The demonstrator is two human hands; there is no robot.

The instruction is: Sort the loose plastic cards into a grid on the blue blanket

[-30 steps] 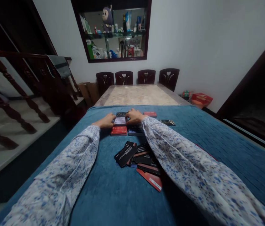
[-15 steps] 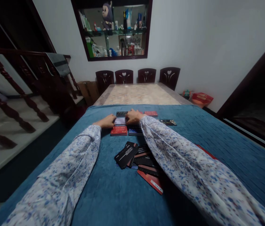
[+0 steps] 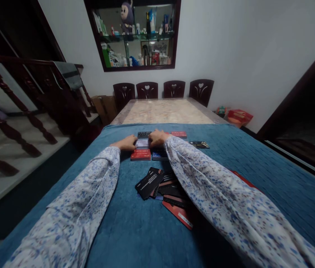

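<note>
My left hand [image 3: 128,143] and my right hand [image 3: 157,138] close on the two short sides of a pale lilac stack of cards [image 3: 142,144] lying on the blue cloth. Just nearer to me sits a red card stack [image 3: 141,155], with a dark blue card stack [image 3: 160,155] to its right. Behind the pale stack is a black card stack [image 3: 144,134]. Another red stack [image 3: 179,134] and a black-and-gold card [image 3: 199,144] lie to the right of my right hand. My right hand and sleeve hide some cards.
Loose black cards [image 3: 149,184] overlap in a pile nearer to me, with a red card [image 3: 178,214] at its front. Another red item [image 3: 243,179] lies partly behind my right sleeve. Beyond the blue cloth [image 3: 118,227] shows a stone-patterned tabletop [image 3: 165,111], with chairs [image 3: 174,89] behind.
Both hands stay at the sides of the pale card stack, with hardly any movement. The whole view has shifted very slightly.
</note>
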